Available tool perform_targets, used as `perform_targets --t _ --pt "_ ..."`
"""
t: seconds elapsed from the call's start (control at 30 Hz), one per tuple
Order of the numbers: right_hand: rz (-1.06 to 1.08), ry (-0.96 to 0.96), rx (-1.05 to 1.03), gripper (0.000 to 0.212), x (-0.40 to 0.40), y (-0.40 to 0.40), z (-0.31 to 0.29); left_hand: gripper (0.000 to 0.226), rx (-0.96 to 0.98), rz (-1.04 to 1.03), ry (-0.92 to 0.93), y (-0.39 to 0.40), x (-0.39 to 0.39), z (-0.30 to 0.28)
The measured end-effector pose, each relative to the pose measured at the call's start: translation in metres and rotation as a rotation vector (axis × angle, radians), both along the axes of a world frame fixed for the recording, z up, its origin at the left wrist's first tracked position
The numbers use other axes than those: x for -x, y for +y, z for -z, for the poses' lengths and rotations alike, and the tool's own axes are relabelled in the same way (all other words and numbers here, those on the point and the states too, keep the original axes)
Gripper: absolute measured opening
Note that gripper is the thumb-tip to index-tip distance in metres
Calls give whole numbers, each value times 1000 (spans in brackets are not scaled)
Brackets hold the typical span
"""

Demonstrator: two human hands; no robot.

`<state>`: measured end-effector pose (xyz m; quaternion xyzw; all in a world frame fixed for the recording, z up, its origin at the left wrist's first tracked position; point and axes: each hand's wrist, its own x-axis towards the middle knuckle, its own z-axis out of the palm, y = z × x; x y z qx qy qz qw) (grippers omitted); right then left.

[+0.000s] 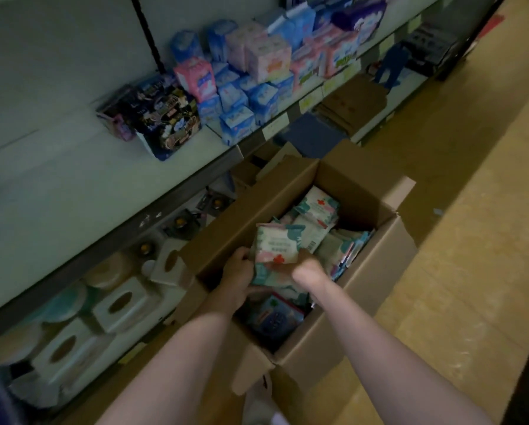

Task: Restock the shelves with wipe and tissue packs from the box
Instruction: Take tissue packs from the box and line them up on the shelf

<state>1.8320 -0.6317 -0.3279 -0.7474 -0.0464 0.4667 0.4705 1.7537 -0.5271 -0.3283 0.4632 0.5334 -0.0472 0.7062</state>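
An open cardboard box (389, 250) stands on the floor beside the shelves, filled with several white, teal and pink wipe packs (318, 219). Both my hands are inside it. My left hand (237, 279) grips the left side of a small stack of wipe packs (275, 246), and my right hand (306, 271) grips the same stack from the right. The stack is held just above the other packs in the box. A blue pack (275, 317) lies lower in the box, near my wrists.
The white shelf (73, 179) to my left holds dark, pink and blue packs (244, 96), with bare surface on its near part. The lower shelf holds white tissue boxes (122, 305). Flattened cardboard (352, 102) lies farther along. Tan floor (459, 302) is on the right.
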Motion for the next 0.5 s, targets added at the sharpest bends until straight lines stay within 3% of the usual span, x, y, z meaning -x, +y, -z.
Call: perform_targets --t 0.17,0.27,0.3,0.4,0.43,0.5 --pt "-120 -64 21 47 35 17 -61 16 -221 -23 -128 17 50 -74" --pt "-165 -180 -15 27 64 40 -122 17 -363 -117 -171 34 82 -135" --pt "-173 -219 -41 34 74 50 -143 16 -428 -141 -151 41 94 -159" --pt "-264 -364 -136 81 95 84 -184 19 -526 -271 -224 65 136 -218" --pt "-302 -388 -163 88 102 96 -197 18 -525 -318 -265 71 152 -236" --pt "-363 -408 -208 77 134 110 -254 16 -544 -417 -347 81 187 -274"
